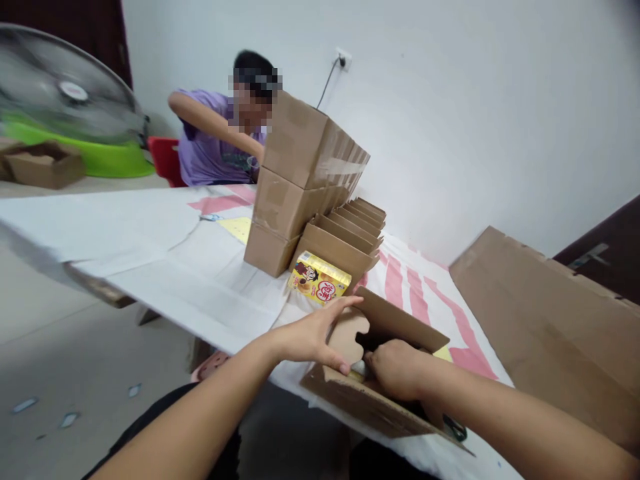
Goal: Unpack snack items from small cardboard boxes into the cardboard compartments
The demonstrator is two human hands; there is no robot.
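An open cardboard box (pixel 380 407) lies near the table's front edge with its flaps spread. My left hand (pixel 320 337) grips a brown cardboard piece with a notched edge (pixel 347 337) at the box's left end, thumb on the near side and fingers on the far side. My right hand (pixel 400 367) reaches into the box, its fingers curled near something pale; what they hold is too hidden to make out. Just beyond my left hand a yellow printed carton (pixel 320 279) rests against the open boxes.
Stacked closed boxes (pixel 293 200) and a row of open boxes (pixel 345 233) stand behind. A person (pixel 215 147) sits across the white-covered table (pixel 215 287). Large cardboard (pixel 540 327) stands at right, a fan (pixel 70 90) at left. Dark-handled scissors (pixel 456 429) lie beside the box.
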